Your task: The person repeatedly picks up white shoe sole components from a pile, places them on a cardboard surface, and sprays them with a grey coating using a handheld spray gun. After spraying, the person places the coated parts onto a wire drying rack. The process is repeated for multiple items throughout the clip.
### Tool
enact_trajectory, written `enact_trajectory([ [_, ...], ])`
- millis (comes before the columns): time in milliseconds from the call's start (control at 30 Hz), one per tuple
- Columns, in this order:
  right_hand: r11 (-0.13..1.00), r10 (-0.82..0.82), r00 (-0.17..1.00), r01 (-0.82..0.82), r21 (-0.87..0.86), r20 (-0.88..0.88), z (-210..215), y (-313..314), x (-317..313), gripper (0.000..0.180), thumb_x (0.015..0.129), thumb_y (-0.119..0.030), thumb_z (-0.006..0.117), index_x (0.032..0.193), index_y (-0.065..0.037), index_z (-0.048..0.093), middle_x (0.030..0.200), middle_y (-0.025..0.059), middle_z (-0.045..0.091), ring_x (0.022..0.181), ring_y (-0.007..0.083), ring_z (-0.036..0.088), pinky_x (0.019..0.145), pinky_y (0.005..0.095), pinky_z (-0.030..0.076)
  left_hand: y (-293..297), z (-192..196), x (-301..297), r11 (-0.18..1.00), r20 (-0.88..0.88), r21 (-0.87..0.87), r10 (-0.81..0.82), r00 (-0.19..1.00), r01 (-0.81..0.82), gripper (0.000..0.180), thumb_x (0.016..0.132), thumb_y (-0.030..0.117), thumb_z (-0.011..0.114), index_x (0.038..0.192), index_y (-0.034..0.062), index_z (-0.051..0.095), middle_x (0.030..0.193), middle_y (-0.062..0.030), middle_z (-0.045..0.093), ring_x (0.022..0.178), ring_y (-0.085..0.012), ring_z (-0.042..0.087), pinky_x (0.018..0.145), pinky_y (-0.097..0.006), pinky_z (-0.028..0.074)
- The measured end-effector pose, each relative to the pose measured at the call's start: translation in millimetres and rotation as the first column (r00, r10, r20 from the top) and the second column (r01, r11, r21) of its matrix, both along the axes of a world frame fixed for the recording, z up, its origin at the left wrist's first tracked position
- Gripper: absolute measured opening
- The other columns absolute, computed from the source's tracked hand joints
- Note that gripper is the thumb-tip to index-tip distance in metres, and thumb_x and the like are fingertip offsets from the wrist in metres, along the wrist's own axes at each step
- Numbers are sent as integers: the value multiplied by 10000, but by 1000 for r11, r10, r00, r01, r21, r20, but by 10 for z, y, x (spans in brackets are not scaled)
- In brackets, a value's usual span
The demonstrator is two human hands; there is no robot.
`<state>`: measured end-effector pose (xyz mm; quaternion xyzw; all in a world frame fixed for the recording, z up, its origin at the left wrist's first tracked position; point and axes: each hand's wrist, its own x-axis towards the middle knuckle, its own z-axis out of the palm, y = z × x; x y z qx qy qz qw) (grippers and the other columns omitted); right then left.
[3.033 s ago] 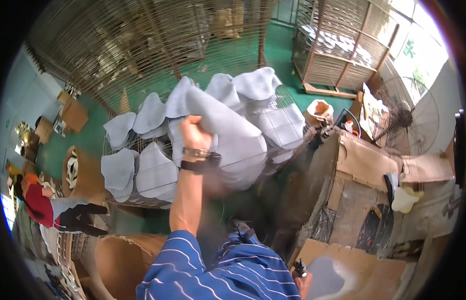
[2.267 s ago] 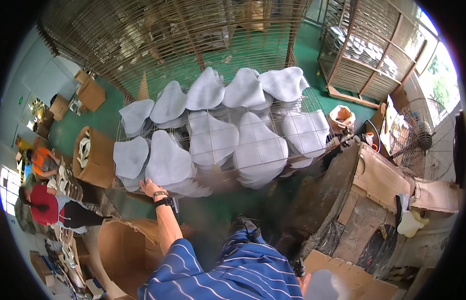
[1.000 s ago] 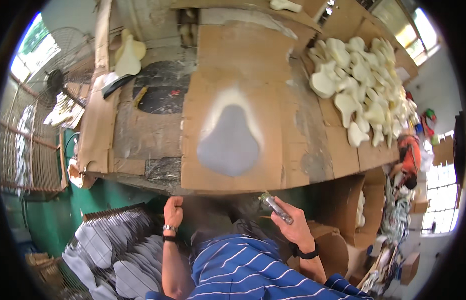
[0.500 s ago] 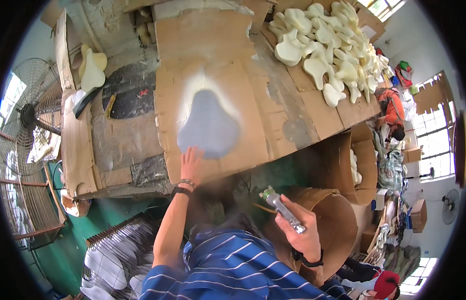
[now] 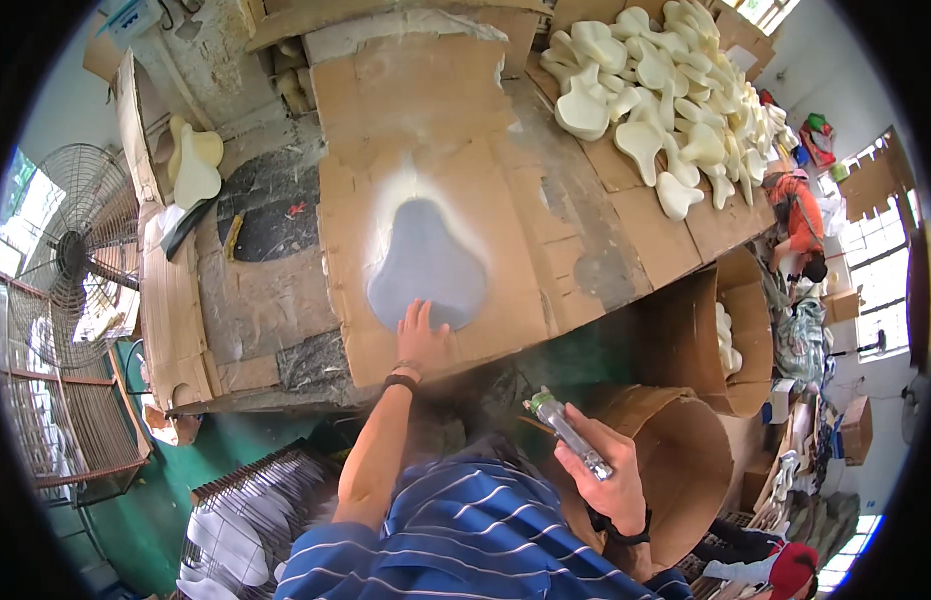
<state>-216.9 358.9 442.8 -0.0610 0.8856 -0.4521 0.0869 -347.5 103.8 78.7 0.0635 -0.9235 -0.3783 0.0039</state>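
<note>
A saddle-shaped foam pad [image 5: 425, 260] with a grey coated top lies on a cardboard sheet [image 5: 415, 90], ringed by pale overspray. My left hand [image 5: 422, 338] reaches to the pad's near edge with its fingers stretched out, holding nothing. The fingertips overlap that edge; whether they press on it I cannot tell. In my right hand [image 5: 607, 468] is a metal spray gun [image 5: 570, 432] with a green part at its front end, kept off the table's near side. My fingers wrap round its body.
Cream foam pads [image 5: 675, 110] are heaped at the back right, and another pad [image 5: 197, 165] lies far left by a caged fan [image 5: 70, 245]. Cardboard drums [image 5: 690, 470] stand right of me. A wire rack [image 5: 225, 540] holds grey pads at lower left. Two people work at the right.
My left hand has shifted rightward along the pad's near edge. The spray gun stays in my right hand, nearly in place. The whole view has shifted slightly.
</note>
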Motion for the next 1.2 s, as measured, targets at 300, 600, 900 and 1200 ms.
enact_trajectory([
  [300, 1000, 22, 987, -22, 2, -160, 107, 22, -227, 524, 817, 24, 761, 1321, 24, 618, 917, 166, 686, 739, 280, 668, 680, 328, 528, -680, -114, 626, 876, 16, 334, 365, 931, -349, 350, 868, 107, 634, 1209, 31, 616, 1036, -101, 646, 954, -192, 625, 850, -344, 506],
  [600, 985, 161, 987, -159, 67, -17, 167, 91, -118, 524, 795, 22, 765, 1304, 24, 640, 957, 179, 714, 792, 272, 704, 722, 321, 538, -1190, -668, 1159, 748, 228, 450, 432, 873, -488, 275, 750, -4, 587, 1019, 33, 540, 869, -28, 511, 799, -155, 505, 756, -291, 456],
  [900, 995, 98, 991, -94, 45, -90, 182, -16, -184, 517, 811, 20, 762, 1312, 13, 637, 951, 173, 706, 782, 262, 694, 712, 316, 535, -1274, -816, 1108, 741, 304, 431, 419, 856, -516, 300, 718, -2, 587, 1015, 36, 573, 865, -42, 530, 794, -179, 523, 752, -309, 462],
  [1200, 997, -63, 998, 63, 49, -7, 166, 127, -73, 486, 824, 5, 751, 1297, 31, 643, 1000, 179, 725, 813, 255, 704, 755, 314, 534, -1321, -843, 1105, 731, 320, 469, 381, 867, -495, 325, 723, -6, 585, 1042, 42, 548, 849, -15, 504, 764, -149, 505, 671, -292, 454],
])
